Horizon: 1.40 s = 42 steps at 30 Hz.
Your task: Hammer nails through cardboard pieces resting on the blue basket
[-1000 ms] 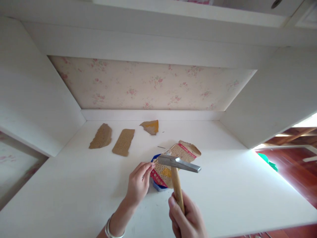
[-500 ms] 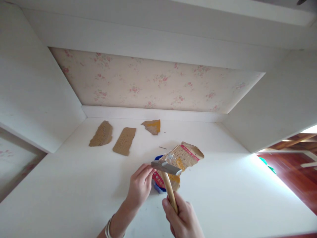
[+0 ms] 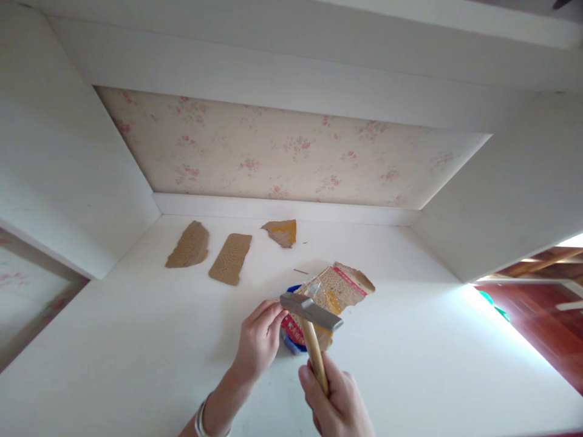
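the right hand (image 3: 336, 397) wraps round the wooden handle of a hammer (image 3: 314, 312), whose head hangs over punctured cardboard (image 3: 344, 286) lying across a blue container (image 3: 291, 347), forward of the table (image 3: 419, 346)'s back edge. the left hand (image 3: 259, 340) presses its fingertips together by the cardboard's left end; i cannot tell what they pinch. three scraps (image 3: 231, 260) lie toward the back edge.

The hammer (image 3: 311, 311) partly blocks the cardboard (image 3: 348, 288) from above; the tabletop (image 3: 432, 340) to its right offers passage.
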### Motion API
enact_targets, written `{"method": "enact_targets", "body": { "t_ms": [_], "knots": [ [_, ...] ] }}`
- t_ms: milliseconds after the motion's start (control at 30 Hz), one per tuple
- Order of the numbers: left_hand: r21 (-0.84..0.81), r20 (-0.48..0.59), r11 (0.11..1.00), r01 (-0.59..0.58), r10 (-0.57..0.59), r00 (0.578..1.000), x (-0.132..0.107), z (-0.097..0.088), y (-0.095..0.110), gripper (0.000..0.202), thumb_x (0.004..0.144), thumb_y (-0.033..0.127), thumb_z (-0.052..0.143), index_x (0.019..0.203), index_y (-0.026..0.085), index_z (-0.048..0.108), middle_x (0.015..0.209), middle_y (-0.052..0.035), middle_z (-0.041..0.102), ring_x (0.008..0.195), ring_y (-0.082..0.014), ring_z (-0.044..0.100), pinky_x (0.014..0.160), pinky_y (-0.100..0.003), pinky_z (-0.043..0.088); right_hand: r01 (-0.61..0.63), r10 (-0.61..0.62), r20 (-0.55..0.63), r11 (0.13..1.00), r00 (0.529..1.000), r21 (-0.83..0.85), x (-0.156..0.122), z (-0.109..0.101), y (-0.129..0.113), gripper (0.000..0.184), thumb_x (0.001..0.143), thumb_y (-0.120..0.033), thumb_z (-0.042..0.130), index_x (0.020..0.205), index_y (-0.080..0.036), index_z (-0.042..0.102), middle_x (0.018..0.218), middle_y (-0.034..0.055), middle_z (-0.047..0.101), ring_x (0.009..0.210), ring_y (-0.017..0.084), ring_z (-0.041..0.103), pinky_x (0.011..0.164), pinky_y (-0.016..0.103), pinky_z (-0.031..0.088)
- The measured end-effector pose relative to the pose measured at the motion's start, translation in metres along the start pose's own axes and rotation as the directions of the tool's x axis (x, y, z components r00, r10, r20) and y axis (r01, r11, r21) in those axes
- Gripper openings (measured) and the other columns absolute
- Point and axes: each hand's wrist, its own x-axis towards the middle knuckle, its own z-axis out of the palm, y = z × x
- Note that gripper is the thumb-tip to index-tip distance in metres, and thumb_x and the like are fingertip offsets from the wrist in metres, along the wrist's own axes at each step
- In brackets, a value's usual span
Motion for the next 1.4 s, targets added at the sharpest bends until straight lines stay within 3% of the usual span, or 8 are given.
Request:
{"method": "enact_targets", "body": {
  "t_ms": [633, 700, 867, 1033, 1400],
  "knots": [
    [0.011, 0.001, 1.0, -0.013, 0.013, 1.0, -0.002, 0.002, -0.003, 0.019, 0.092, 0.011, 0.052, 0.095, 0.02, 0.069, 0.086, -0.0058, 0.072, 0.081, -0.0161, 0.069, 0.076, -0.024, 0.058, -0.005, 0.004, -0.023, 0.999, 1.0, -0.035, 0.0, 0.003, 0.01, 0.049, 0.085, -0.068, 0.048, 0.068, -0.023, 0.039, 0.046, -0.0101, 0.028, 0.036, 0.006, 0.022, 0.035, 0.021, 0.016],
    [0.03, -0.014, 1.0, -0.011, 0.011, 1.0, -0.002, 0.002, -0.003, 0.019, 0.092, 0.012, 0.053, 0.097, 0.02, 0.07, 0.092, -0.0069, 0.073, 0.085, -0.0168, 0.071, 0.078, -0.025, 0.059, -0.002, 0.002, -0.015, 0.999, 1.0, -0.038, 0.0, 0.003, 0.012, 0.049, 0.085, -0.068, 0.048, 0.068, -0.023, 0.039, 0.046, -0.0104, 0.027, 0.036, 0.006, 0.022, 0.035, 0.021, 0.016],
    [0.012, -0.033, 0.999, -0.035, 0.035, 0.999, -0.007, 0.005, -0.004, 0.026, 0.092, 0.012, 0.053, 0.113, 0.019, 0.067, 0.13, -0.0116, 0.063, 0.101, -0.0191, 0.07, 0.088, -0.027, 0.058, -0.002, 0.002, -0.024, 1.0, 1.0, 0.004, 0.0, 0.001, 0.016, 0.048, 0.087, -0.068, 0.044, 0.072, -0.023, 0.04, 0.048, -0.0103, 0.03, 0.035, 0.006, 0.023, 0.034, 0.021, 0.017],
    [0.049, 0.016, 0.999, -0.007, 0.007, 1.0, -0.011, 0.005, -0.01, 0.03, 0.092, 0.011, 0.051, 0.117, 0.021, 0.066, 0.133, -0.0088, 0.061, 0.113, -0.0204, 0.064, 0.097, -0.03, 0.054, 0.053, -0.052, 0.014, 0.996, 0.999, -0.065, 0.0, 0.001, 0.019, 0.047, 0.087, -0.065, 0.047, 0.068, -0.023, 0.038, 0.047, -0.0107, 0.027, 0.038, 0.006, 0.023, 0.037, 0.021, 0.018],
    [0.005, 0.062, 0.995, 0.101, -0.101, 0.993, -0.012, 0.004, -0.003, 0.026, 0.092, 0.017, 0.053, 0.113, 0.023, 0.067, 0.132, -0.0078, 0.059, 0.115, -0.0216, 0.062, 0.1, -0.034, 0.052, -0.006, 0.006, -0.023, 1.0, 1.0, -0.02, -0.003, 0.0, 0.02, 0.046, 0.087, -0.064, 0.047, 0.069, -0.023, 0.04, 0.046, -0.0105, 0.029, 0.037, 0.006, 0.022, 0.036, 0.021, 0.016]
  ]
}}
